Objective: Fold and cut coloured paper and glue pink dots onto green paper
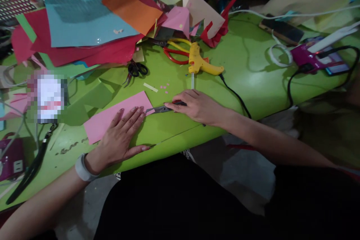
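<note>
My left hand [122,133] lies flat with spread fingers, pressing a folded-looking pink paper strip [104,120] against the green table. In my right hand [194,107] is a pair of scissors [161,109], gripped by a dark and red handle. Their metal blades point left and meet the right end of the pink paper, close to my left fingertips. Just above the paper are tiny pink scraps [164,87] and a pale yellow sliver [150,87]. Small black scissors [137,70] rest beyond them.
A yellow glue gun [205,62] with a black cord lies beyond my right hand. Coloured sheets [92,26] pile up at the back left. A purple power socket [305,58] and a phone [281,30] sit at right. A lanyard strap [35,172] hangs near the left edge.
</note>
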Demonstrator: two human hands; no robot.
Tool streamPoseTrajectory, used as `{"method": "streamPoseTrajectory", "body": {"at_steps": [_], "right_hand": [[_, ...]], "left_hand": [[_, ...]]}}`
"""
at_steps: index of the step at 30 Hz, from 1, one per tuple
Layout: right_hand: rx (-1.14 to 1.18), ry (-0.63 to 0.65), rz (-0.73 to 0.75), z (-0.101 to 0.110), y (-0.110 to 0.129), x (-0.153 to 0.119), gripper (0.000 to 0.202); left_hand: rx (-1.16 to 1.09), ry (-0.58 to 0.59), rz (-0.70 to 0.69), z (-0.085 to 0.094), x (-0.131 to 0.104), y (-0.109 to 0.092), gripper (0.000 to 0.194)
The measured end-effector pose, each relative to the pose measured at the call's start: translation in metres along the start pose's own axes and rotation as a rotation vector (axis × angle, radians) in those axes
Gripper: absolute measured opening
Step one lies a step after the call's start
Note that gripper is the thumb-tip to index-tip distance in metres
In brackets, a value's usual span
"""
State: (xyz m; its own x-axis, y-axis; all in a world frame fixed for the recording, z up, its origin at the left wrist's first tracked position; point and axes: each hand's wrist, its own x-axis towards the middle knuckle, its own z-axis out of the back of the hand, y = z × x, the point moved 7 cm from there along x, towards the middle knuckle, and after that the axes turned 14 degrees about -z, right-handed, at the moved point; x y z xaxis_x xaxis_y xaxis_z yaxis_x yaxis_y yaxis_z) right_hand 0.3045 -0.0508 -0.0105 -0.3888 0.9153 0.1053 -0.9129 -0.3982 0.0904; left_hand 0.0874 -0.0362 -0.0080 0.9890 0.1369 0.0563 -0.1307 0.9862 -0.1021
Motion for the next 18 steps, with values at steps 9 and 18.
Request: {"method": "streamPoseTrajectory", "body": {"at_steps": [9,18], "right_hand": [[0.022,-0.046,0.007,0.003,0.015,0.001,0.042],[0.030,-0.066,-0.009,0.001,0.024,0.001,0.043]], "left_hand": [[0.007,-0.012,0.005,-0.001,-0.001,-0.001,0.098],[0.007,-0.005,0.007,-0.001,-0.001,-0.002,0.101]]}}
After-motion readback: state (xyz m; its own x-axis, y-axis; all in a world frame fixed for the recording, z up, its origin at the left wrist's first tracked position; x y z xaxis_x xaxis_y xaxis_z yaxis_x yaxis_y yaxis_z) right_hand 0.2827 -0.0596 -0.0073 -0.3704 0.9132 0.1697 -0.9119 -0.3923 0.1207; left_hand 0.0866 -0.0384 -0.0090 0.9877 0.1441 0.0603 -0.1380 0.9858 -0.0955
